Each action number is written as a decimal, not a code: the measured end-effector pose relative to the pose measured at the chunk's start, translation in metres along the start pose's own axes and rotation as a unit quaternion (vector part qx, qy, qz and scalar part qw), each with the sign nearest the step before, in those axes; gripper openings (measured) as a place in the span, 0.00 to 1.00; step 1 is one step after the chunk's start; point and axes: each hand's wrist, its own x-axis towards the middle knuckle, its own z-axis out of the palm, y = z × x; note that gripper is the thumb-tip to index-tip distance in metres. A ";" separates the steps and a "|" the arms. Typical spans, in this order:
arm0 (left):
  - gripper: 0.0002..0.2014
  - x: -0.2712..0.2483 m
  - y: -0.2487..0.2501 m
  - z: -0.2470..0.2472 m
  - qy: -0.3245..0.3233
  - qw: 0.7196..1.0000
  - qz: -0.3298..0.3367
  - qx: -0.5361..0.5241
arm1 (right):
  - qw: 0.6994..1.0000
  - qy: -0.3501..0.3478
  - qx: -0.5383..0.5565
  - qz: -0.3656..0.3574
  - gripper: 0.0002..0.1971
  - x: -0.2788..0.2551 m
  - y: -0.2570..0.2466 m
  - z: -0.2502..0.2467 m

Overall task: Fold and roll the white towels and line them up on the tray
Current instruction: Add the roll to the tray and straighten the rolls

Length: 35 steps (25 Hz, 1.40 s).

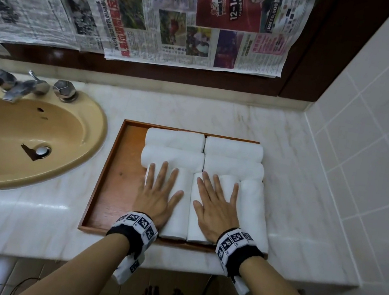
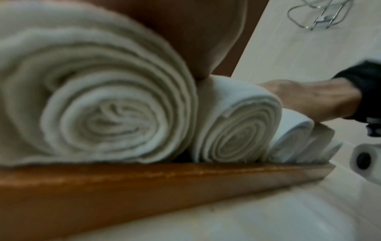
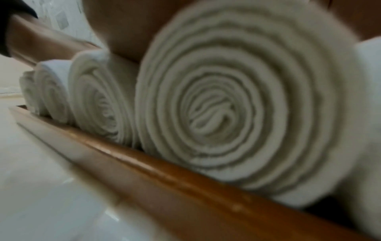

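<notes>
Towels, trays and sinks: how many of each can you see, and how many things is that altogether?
Rolled white towels: 9 (4 crosswise at the back, 5 lengthwise at the front)
Wooden tray: 1
Sink: 1
Total: 11

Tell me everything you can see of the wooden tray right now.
The wooden tray is a reddish-brown, glossy, shallow rectangle with a low raised rim, lying flat on the marble counter right of the sink. Rolled white towels fill its right and far parts; its left strip is bare. Both flat hands rest on the towels.
</notes>
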 end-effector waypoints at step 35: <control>0.29 0.187 0.002 -0.078 -0.057 0.992 0.115 -0.014 | 0.960 -0.175 0.130 0.173 0.33 0.117 0.074 -0.060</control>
